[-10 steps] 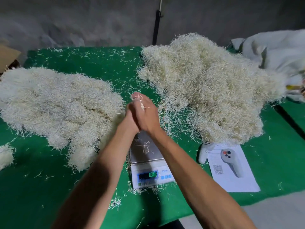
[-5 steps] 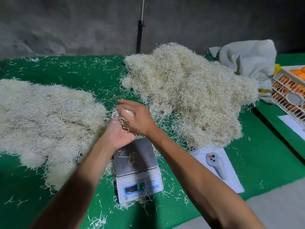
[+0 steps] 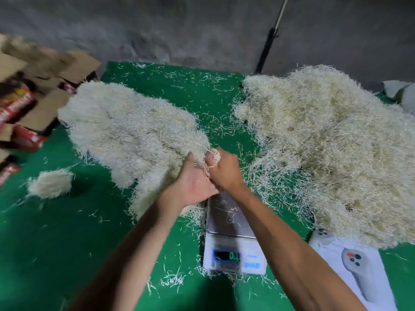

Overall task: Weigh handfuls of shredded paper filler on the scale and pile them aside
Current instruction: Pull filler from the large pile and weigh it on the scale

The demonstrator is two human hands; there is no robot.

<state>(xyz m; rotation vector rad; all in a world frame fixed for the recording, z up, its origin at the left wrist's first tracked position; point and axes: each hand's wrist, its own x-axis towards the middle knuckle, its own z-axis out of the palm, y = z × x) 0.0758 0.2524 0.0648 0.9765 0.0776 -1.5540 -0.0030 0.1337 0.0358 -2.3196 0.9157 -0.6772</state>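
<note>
Two big heaps of cream shredded paper lie on the green table: the left pile and the looser right pile. A white digital scale with a steel pan stands between them near the front; only a few stray shreds lie on the pan. Just beyond the scale, at the left pile's near edge, my left hand and my right hand are pressed together. Both grip a small wad of shreds that pokes out between the fingers.
A small tuft of shreds lies apart at the left. Cardboard boxes with red packets sit off the table's left end. A white controller on a paper sheet lies at the front right, and a grey cloth at the far right.
Both hands have carried the wad leftward from above the scale to the edge of the left pile. The view has swung left, bringing the boxes into sight.
</note>
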